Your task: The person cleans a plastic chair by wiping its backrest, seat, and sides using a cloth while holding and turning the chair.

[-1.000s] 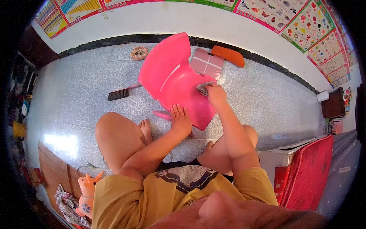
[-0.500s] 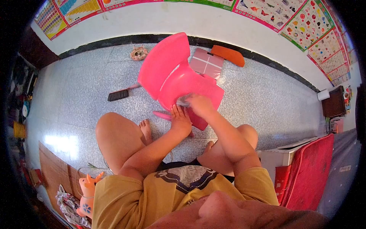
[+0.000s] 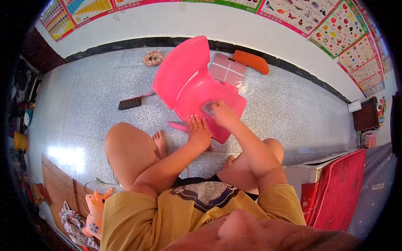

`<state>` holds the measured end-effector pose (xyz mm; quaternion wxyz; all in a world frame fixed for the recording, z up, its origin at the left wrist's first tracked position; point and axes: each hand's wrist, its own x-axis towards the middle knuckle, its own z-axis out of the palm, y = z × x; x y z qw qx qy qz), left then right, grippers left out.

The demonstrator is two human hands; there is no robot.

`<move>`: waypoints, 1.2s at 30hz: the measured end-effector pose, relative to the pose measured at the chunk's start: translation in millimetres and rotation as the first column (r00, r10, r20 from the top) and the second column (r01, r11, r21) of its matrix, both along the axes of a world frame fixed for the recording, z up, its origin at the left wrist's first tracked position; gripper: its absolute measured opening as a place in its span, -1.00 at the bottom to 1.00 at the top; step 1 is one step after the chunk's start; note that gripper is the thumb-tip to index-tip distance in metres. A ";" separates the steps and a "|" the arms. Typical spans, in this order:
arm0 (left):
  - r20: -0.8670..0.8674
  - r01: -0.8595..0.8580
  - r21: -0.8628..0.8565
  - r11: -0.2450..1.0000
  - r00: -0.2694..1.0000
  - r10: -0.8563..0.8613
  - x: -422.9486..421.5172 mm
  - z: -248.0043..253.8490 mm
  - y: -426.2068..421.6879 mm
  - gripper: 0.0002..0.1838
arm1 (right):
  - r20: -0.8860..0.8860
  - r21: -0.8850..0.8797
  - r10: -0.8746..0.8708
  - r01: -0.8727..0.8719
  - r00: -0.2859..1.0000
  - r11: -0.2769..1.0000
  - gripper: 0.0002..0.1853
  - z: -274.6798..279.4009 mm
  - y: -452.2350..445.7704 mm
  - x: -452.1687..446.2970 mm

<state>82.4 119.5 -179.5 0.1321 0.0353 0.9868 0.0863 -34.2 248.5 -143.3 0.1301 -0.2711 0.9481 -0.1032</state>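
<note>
A pink plastic chair (image 3: pixel 182 69) stands on the speckled floor in front of me, its backrest toward the wall. My left hand (image 3: pixel 199 131) lies flat on the near left edge of the seat, fingers stretched out, holding nothing. Over the seat, my right hand (image 3: pixel 224 113) is closed on a grey cloth-like pad (image 3: pixel 208 108), which touches the seat surface just beyond my left fingertips. The pad is slightly blurred and partly hidden by my fingers.
A black-bristled brush (image 3: pixel 130 103) lies left of the chair. Behind it are a round woven item (image 3: pixel 153 58), a pink square panel (image 3: pixel 226 70) and an orange piece (image 3: pixel 250 61). A red-covered box (image 3: pixel 337 188) stands right; an orange toy animal (image 3: pixel 95 211) sits lower left.
My right hand moved with the grey pad from the seat's right side toward my left hand, then slightly back right. My left hand stayed on the seat.
</note>
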 end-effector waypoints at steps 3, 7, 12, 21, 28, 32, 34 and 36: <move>0.029 0.016 -0.025 1.000 0.999 -0.015 -1.1 -0.6 0.9 -0.10 | 0.021 -0.106 0.116 -0.113 0.993 0.988 -0.70 14.8 -18.5 27.1; 0.020 0.013 -0.013 1.000 1.000 -0.012 -1.5 -2.3 -0.4 -0.10 | 0.016 -0.022 0.052 -0.051 0.999 0.998 -0.70 17.8 -17.5 15.2; 0.033 0.005 -0.011 1.000 0.999 -0.005 -0.9 4.1 0.2 -0.11 | -0.272 0.021 -0.165 0.178 0.948 0.984 -0.71 -2.2 20.5 -33.1; 0.050 0.004 -0.013 1.000 0.999 -0.003 -2.0 1.6 0.4 -0.10 | -0.190 0.062 -0.121 0.135 0.974 0.989 -0.67 -14.5 19.3 -24.9; 0.067 0.022 -0.045 0.999 0.998 -0.019 -3.0 2.6 0.8 -0.10 | -0.015 -0.068 0.121 -0.122 0.993 0.990 -0.68 13.0 -15.2 18.7; 0.041 0.020 -0.024 1.000 0.999 -0.019 -1.4 5.6 -0.6 -0.09 | -0.053 0.110 -0.009 0.015 0.999 0.994 -0.71 18.2 -7.4 -2.2; 0.024 0.013 -0.018 1.000 1.000 -0.013 -1.3 -0.3 -0.2 -0.09 | -0.168 0.144 -0.119 0.144 0.979 0.979 -0.70 13.2 7.8 -21.5; 0.005 0.009 -0.012 1.000 1.000 -0.009 -0.6 -3.3 -0.1 -0.09 | -0.224 0.045 -0.222 0.238 0.949 0.970 -0.70 18.3 28.9 -32.9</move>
